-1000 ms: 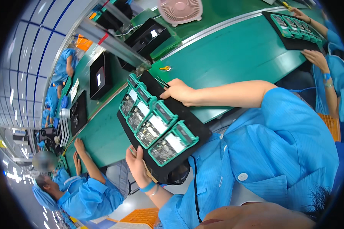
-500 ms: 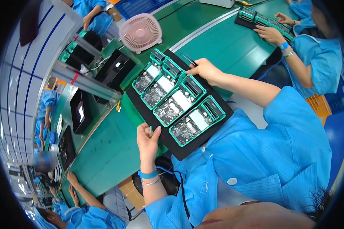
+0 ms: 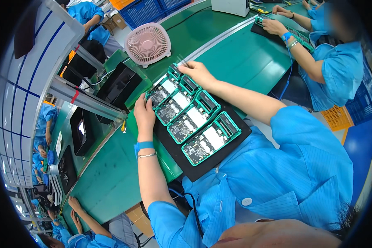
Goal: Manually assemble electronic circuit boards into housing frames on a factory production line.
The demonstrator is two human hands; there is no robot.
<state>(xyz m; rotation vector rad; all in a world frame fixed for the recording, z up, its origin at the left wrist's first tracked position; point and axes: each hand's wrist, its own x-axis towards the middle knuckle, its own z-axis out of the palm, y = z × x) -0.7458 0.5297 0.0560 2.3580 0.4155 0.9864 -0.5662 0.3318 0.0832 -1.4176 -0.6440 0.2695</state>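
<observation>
Several green frames (image 3: 183, 145) lie in a row on a black mat (image 3: 235, 138), each with a dark circuit board, a white block and a black slotted end part. At the left end of the farthest frame (image 3: 168, 85), my left hand (image 3: 144, 118) is closed with its fingertips on the edge. Whether a small piece is also between those fingers is hidden. My right hand (image 3: 199, 77) pinches thin tweezers (image 3: 182, 61), smeared by motion, beside that frame's right end.
A pink fan (image 3: 147, 44) stands beyond the mat on the green bench (image 3: 235, 53). Black open boxes (image 3: 119, 86) are at the left by a metal post (image 3: 93, 99). A co-worker (image 3: 332, 70) handles similar frames at the right; another person's hands (image 3: 76, 206) rest at lower left.
My left hand has moved up and away from the near left side of the mat to the farthest frame; the small green piece it held no longer shows. My right hand, with the tweezers, has shifted left.
</observation>
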